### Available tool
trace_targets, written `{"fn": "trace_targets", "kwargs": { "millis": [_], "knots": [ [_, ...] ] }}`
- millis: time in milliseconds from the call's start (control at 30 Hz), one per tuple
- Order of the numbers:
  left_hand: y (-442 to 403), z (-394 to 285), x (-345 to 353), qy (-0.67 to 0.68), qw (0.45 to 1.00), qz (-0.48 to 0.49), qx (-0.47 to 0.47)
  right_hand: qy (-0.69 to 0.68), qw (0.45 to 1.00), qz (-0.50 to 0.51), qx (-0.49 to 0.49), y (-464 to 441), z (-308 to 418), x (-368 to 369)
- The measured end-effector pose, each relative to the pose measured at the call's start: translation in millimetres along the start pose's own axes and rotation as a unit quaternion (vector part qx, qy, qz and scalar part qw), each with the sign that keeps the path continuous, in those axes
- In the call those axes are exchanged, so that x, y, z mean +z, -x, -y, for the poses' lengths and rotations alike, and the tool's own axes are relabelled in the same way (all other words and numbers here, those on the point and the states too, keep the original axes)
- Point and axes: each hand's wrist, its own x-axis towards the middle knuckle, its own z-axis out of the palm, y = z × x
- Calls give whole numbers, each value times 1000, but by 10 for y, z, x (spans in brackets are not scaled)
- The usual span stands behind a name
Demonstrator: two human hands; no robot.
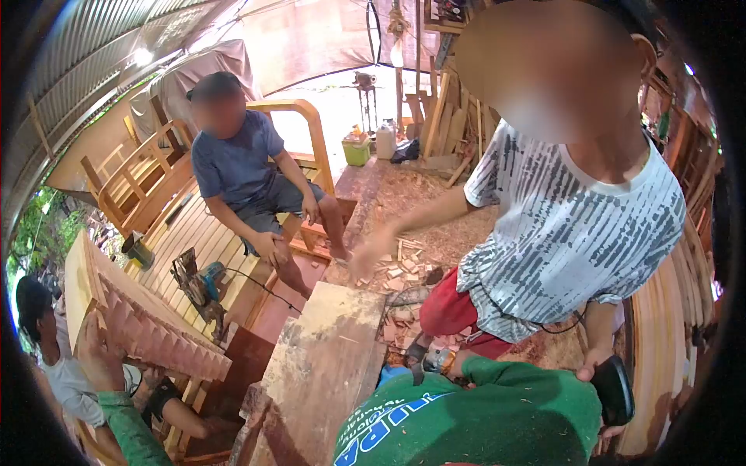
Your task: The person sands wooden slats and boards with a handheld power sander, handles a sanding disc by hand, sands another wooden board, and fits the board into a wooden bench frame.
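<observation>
Person in blue shirt (237,159) seated on slatted wooden platform (172,242); green box (356,153) near white jug (386,141); corrugated roof (101,50) above.

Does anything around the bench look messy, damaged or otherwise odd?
Mainly the floor: wood scraps lie strewn beyond the bench, a possible trip hazard. The bench top is blotched with dark stains. The block at the left hand has a jagged side, perhaps cut that way.

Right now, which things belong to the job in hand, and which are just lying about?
Likely the job:
- jagged-edged wooden piece, in the grip of the left hand

Likely lying about:
- wood scraps
- green box
- white jug
</observation>
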Motion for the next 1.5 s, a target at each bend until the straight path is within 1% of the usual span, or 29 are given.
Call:
{"fn": "trace_targets", "kwargs": {
  "millis": [67,133,200,233,267,300,333,367,400,433,467,500,567,667,767,833,900,933,1000,1033,1067,1100,1233,1333,1367,1433,1500],
  "knots": [
    [-119,-98,-70,83,996,-12,-10,-21,999,-31,-28,-113,107,-44],
    [-182,-286,-157,195,979,-53,-35,-5,1000,19,19,-194,181,-143],
    [-196,-266,-189,13,999,-23,-24,-7,999,-13,52,-399,115,0],
    [-130,-222,-189,-62,996,2,-56,6,998,-24,58,-511,61,83],
    [-30,61,64,-122,990,-9,-70,24,997,-16,73,-609,34,135],
    [-133,-284,-105,-113,983,67,-128,-8,999,-27,31,-655,72,173],
    [-53,-464,-217,-82,997,4,-2,-13,1000,-18,7,-661,29,220],
    [-61,-479,-182,-22,999,-33,35,-8,1000,-11,-11,-700,83,240],
    [-82,-682,-389,31,999,14,19,-8,1000,-5,-22,-728,121,285],
    [-73,-772,-399,91,995,11,50,-2,1000,0,-30,-760,130,294],
    [-52,-887,-416,119,989,6,83,7,999,2,-39,-835,148,288],
    [23,-977,-365,181,979,-7,91,13,999,3,-48,-923,183,276],
    [140,-1134,-227,165,978,25,123,28,998,0,-60,-1098,206,197],
    [83,-1136,-264,61,989,23,132,36,997,-7,-73,-1296,271,76],
    [-205,-915,-326,73,994,-73,34,37,996,-11,-79,-1466,299,10],
    [-568,-672,-351,-17,996,-80,-30,39,996,-4,-82,-1544,267,45],
    [-933,-296,-249,-115,989,-54,-76,36,995,5,-95,-1585,226,140],
    [-1123,-237,-200,-160,980,8,-119,35,994,11,-101,-1615,209,180],
    [-1445,-225,-180,-249,939,132,-197,32,993,23,-108,-1648,154,275],
    [-1524,-307,-148,-281,918,219,-174,31,993,27,-110,-1663,124,302],
    [-1601,-294,-28,-295,903,263,-167,30,993,31,-112,-1688,88,329],
    [-1621,-205,127,-307,894,274,-177,34,992,34,-115,-1697,23,348],
    [-1622,237,796,-321,877,234,-269,19,992,34,-116,-1726,-152,513],
    [-1494,440,1046,-318,875,192,-312,2,992,24,-127,-1784,-279,594],
    [-1438,395,1021,-319,876,186,-312,31,992,39,-113,-1804,-324,572],
    [-1382,-98,670,-308,873,198,-322,87,990,68,-90,-1921,-322,558],
    [-1144,-176,534,-325,878,227,-267,110,987,30,-111,-1967,-400,614]
  ]
}}
